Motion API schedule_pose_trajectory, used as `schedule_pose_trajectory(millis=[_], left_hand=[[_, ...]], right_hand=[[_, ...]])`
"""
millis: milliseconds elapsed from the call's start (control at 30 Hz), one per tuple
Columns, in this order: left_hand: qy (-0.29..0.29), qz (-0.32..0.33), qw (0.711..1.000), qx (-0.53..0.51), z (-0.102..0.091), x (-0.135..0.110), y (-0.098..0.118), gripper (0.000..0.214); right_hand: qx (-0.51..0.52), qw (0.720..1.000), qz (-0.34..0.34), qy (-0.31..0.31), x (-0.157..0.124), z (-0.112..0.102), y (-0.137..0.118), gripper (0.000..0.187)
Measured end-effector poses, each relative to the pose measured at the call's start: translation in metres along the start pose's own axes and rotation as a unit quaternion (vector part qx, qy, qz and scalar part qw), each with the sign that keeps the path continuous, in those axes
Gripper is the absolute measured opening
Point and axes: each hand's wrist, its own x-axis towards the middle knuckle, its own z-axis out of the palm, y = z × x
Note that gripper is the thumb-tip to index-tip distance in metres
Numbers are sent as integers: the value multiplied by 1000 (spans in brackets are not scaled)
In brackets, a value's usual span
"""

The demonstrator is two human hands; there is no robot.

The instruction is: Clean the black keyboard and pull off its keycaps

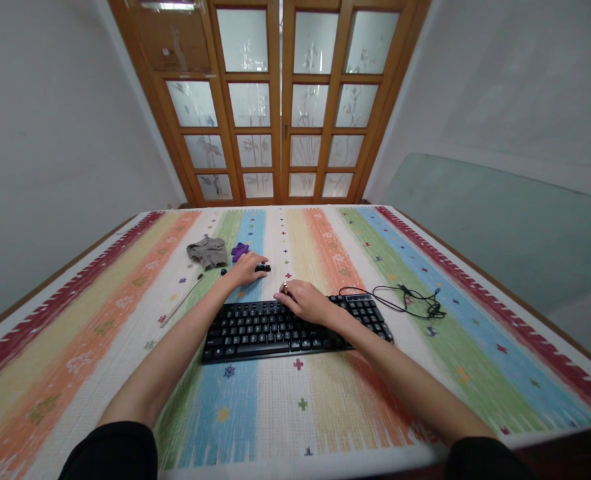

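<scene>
A black keyboard (270, 327) lies across the striped cloth in front of me, its rows of keys facing up. My left hand (247, 269) is beyond its upper left edge. Its thumb and fingers are apart around several small black pieces (263, 268) that look like keycaps, resting on the cloth. Over the keyboard's upper middle edge, my right hand (303, 300) is closed, fingers curled together. A small shiny metal piece (285, 287) shows at those fingers; whether it is held or worn I cannot tell. The palm hides part of the keys.
Beyond my left hand lie a crumpled grey cloth (208, 253) and a purple cloth (240, 251). A thin pale stick with a dark tip (181, 301) rests to the left. The keyboard's black cable (410, 301) is bunched at the right. Striped cloth covers the table (303, 413).
</scene>
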Motion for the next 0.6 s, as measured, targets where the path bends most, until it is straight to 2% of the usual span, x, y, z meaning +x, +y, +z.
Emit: schedule_pose_trajectory(millis=[133,300,467,533,600], left_hand=[[-1,1,1000,7,3,2,5,36],[2,4,1000,0,6,5,9,32],[2,8,1000,-1,7,7,9,32],[0,6,1000,-6,8,7,9,34],[0,5,1000,-13,7,7,10,36]], right_hand=[[-41,999,-4,-26,12,-2,3,33],[53,996,71,-17,27,0,25,43],[145,975,165,-22,33,7,44,56],[176,968,179,-20,33,8,47,58],[191,967,166,-8,32,5,49,58]])
